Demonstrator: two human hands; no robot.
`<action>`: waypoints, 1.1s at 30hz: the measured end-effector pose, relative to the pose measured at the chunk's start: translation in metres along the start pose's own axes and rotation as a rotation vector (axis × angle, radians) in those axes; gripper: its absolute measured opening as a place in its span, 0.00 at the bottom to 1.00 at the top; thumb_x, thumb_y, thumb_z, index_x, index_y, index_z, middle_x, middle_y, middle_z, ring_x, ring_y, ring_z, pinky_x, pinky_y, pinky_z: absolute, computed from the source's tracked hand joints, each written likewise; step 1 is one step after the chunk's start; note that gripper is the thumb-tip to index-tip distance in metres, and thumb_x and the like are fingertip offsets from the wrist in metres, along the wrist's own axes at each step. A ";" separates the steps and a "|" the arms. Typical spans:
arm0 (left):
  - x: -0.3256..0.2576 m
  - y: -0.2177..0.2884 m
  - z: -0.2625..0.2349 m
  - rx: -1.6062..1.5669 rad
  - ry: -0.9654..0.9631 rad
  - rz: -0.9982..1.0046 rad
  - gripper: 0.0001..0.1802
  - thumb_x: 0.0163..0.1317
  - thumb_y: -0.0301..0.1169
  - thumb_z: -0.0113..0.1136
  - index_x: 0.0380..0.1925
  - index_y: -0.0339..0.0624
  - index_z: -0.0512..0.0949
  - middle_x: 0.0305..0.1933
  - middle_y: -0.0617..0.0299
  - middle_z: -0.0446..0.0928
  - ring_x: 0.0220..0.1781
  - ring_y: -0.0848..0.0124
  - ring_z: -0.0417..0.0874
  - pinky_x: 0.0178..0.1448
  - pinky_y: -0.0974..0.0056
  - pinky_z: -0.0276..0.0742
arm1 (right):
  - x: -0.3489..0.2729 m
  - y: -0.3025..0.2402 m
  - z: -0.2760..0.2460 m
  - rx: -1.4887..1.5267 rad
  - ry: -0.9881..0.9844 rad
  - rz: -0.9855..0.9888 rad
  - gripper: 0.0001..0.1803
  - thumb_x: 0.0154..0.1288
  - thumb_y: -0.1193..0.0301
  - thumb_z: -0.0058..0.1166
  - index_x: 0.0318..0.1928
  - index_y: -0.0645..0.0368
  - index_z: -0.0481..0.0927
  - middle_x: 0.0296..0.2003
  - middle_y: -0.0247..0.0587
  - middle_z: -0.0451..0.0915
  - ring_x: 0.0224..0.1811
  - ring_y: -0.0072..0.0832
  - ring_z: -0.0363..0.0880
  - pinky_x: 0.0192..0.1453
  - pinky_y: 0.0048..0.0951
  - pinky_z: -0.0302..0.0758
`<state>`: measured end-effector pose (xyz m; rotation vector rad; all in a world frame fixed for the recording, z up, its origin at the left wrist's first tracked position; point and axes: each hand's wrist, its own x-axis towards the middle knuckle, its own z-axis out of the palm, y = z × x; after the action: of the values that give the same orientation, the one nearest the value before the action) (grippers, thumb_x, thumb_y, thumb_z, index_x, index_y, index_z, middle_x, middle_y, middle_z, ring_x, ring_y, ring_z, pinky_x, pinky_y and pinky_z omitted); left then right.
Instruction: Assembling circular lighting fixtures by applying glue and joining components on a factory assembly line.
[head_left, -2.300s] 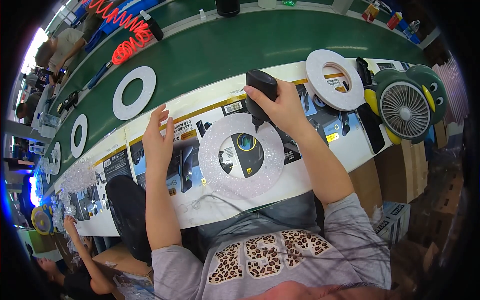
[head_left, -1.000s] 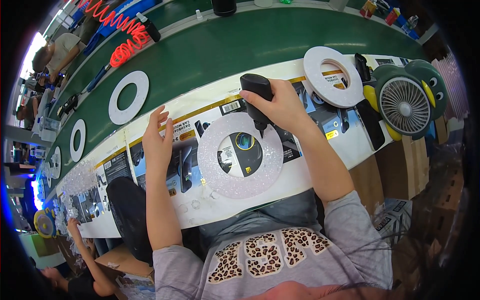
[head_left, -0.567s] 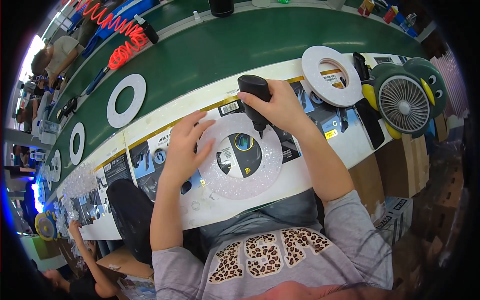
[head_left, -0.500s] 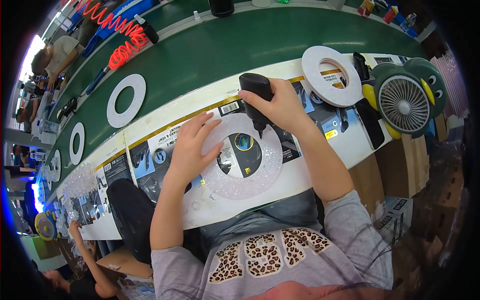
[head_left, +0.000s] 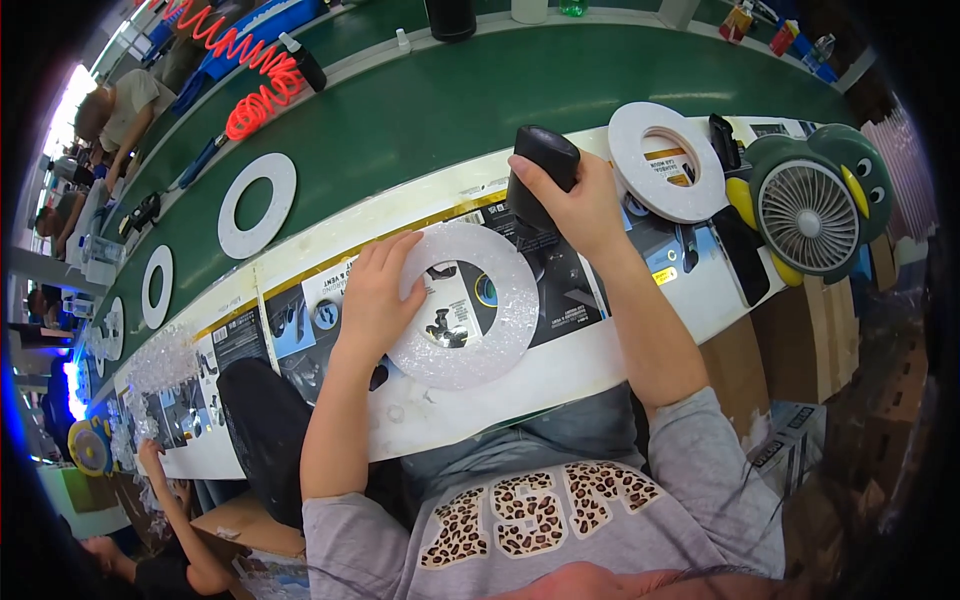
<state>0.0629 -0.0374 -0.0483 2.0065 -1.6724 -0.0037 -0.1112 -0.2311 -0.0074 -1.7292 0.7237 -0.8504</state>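
A flat, glittery white ring (head_left: 505, 350) lies on the printed boards covering the white work surface in front of me. My left hand (head_left: 378, 290) grips its left rim, thumb on the upper face and fingers close together along the edge. In my right hand (head_left: 585, 205) is a black squeeze bottle (head_left: 540, 180), tilted base up with its nozzle end down, beyond the ring's upper right edge. The nozzle tip is hard to make out. Through the ring's hole, part of the printed board shows.
Several white rings (head_left: 277, 205) lie along the green belt (head_left: 470, 105). More rings are stacked (head_left: 705, 195) at the right, beside a green animal-shaped fan (head_left: 865, 200). A red coiled hose (head_left: 262, 112) hangs at the upper left. A black chair back (head_left: 262, 430) stands left; cartons (head_left: 805, 335) right.
The ring has slid left, with my left hand now closer around its rim. The black bottle has moved right, off the ring, in my right hand.
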 end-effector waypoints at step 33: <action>-0.001 -0.004 0.001 0.024 0.070 -0.019 0.29 0.47 0.23 0.65 0.54 0.41 0.74 0.52 0.53 0.78 0.54 0.55 0.76 0.58 0.56 0.74 | -0.005 -0.002 0.010 0.050 -0.054 0.035 0.21 0.60 0.61 0.67 0.42 0.69 0.81 0.32 0.40 0.82 0.32 0.21 0.80 0.38 0.23 0.79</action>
<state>0.0662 -0.0368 -0.0508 2.0171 -1.6174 0.0793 -0.1064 -0.2212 -0.0089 -1.6837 0.6886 -0.7884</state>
